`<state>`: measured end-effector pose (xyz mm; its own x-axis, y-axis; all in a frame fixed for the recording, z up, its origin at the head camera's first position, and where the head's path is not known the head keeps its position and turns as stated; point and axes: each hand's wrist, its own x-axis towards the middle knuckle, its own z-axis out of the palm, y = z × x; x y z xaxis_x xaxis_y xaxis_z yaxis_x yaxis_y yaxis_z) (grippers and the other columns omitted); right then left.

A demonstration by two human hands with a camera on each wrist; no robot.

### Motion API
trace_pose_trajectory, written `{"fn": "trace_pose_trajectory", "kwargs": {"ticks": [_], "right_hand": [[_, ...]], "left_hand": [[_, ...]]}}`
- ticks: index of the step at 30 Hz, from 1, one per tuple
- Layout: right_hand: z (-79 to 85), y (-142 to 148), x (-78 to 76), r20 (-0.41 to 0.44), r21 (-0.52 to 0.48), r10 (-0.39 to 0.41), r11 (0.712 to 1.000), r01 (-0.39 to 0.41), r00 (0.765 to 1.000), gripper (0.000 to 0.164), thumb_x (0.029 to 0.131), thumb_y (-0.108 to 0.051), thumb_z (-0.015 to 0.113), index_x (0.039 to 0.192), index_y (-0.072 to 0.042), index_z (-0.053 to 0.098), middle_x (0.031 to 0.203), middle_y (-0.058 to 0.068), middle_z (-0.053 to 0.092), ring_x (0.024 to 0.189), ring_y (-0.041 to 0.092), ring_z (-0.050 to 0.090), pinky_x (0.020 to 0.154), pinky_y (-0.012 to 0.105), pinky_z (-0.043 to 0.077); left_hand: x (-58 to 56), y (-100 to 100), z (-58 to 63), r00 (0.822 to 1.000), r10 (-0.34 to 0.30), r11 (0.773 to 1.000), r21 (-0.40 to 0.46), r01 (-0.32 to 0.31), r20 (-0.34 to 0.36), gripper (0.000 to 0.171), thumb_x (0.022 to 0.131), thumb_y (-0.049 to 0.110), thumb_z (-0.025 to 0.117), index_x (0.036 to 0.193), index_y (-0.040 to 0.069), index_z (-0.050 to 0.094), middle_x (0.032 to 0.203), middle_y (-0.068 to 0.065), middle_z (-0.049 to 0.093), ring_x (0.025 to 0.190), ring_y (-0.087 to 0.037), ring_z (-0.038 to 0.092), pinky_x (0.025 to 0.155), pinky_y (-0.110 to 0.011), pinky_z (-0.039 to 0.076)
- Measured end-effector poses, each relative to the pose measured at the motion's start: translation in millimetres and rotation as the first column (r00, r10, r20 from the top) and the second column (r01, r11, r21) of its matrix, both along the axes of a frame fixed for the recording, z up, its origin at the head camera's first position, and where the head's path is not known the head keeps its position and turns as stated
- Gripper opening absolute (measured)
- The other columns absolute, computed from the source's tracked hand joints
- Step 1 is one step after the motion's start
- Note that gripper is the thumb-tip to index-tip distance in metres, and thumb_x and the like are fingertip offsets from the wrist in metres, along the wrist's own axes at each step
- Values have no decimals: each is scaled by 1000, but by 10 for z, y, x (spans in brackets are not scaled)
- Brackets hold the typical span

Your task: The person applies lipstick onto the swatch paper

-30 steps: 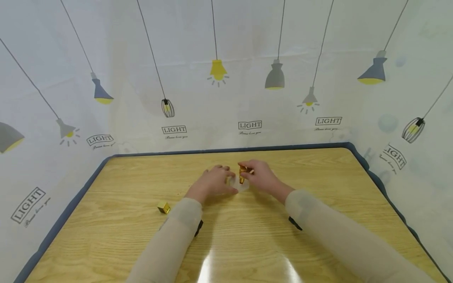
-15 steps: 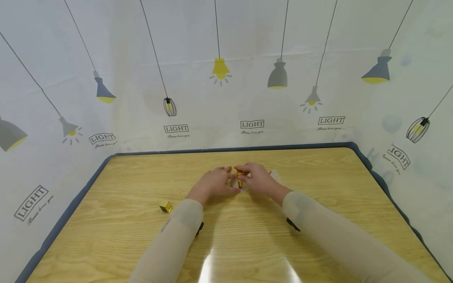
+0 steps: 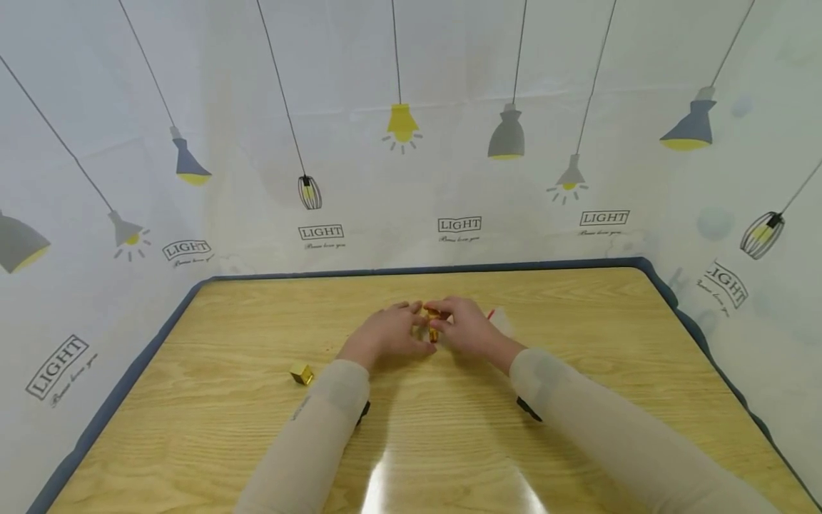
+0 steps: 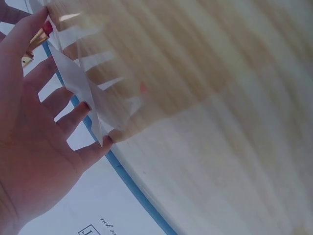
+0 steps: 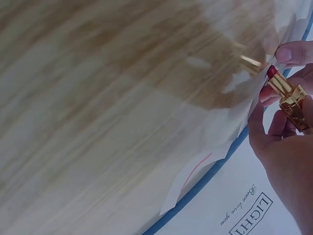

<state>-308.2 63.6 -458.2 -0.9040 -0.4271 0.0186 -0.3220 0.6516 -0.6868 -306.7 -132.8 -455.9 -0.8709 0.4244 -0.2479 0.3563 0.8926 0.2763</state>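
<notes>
My right hand (image 3: 469, 327) pinches a gold lipstick (image 5: 293, 106) between thumb and fingers, its red tip pointing down. The tip is right at a thin white paper (image 5: 176, 190), close beside my left thumb. A red line (image 5: 198, 169) runs across the paper; in the head view part of this sheet shows to the right of my right hand. My left hand (image 3: 389, 333) rests on the paper with fingers spread, fingertips along its edge in the left wrist view. A small gold cap (image 3: 301, 374) lies on the table, left of my left forearm.
The wood-grain table (image 3: 443, 442) has a blue edge band (image 3: 411, 270) along its back and sides. Behind it hangs a pale wall covering (image 3: 359, 143) printed with lamps. Dark straps (image 3: 529, 409) show under both sleeves.
My right hand has moved slightly left and down with the lipstick. The paper with its red line has come into sight to its right. My left hand stays nearly in place.
</notes>
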Motion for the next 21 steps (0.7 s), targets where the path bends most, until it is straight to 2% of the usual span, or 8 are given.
{"fn": "trace_pose_trajectory", "kwargs": {"ticks": [7, 14, 17, 21], "right_hand": [[-20, -12, -88, -8, -3, -101, 995, 101, 995, 40, 106, -14, 67, 144, -7, 66, 129, 14, 72, 115, 27, 69, 101, 45, 60], [-14, 76, -153, -19, 13, -177, 984, 177, 984, 42, 105, -13, 68, 147, -6, 64, 133, 16, 71, 116, 29, 68, 103, 46, 59], [3, 113, -154, 5, 3, -201, 980, 201, 980, 43, 105, -11, 67, 147, -5, 63, 133, 16, 71, 112, 28, 67, 103, 46, 59], [2, 145, -119, 18, -17, -206, 978, 206, 978, 42, 104, -9, 68, 145, -3, 65, 129, 15, 74, 103, 24, 66, 95, 42, 61]], "left_hand": [[27, -3, 35, 1000, 7, 1000, 7, -7, 30, 73, 99, 63, 63, 163, 34, 43, 178, 0, 26, 167, -30, 22, 134, -57, 24], [40, 12, 55, 999, -3, 1000, -3, 3, 34, 74, 99, 62, 63, 163, 31, 44, 178, -1, 25, 167, -30, 21, 134, -55, 23], [39, 12, 59, 999, 2, 1000, -5, -2, 34, 73, 100, 62, 62, 163, 30, 44, 178, -1, 25, 167, -29, 21, 134, -55, 23], [39, 10, 56, 999, 9, 1000, -4, -9, 36, 73, 100, 62, 63, 163, 32, 44, 179, 0, 25, 167, -28, 21, 134, -55, 23]]}}
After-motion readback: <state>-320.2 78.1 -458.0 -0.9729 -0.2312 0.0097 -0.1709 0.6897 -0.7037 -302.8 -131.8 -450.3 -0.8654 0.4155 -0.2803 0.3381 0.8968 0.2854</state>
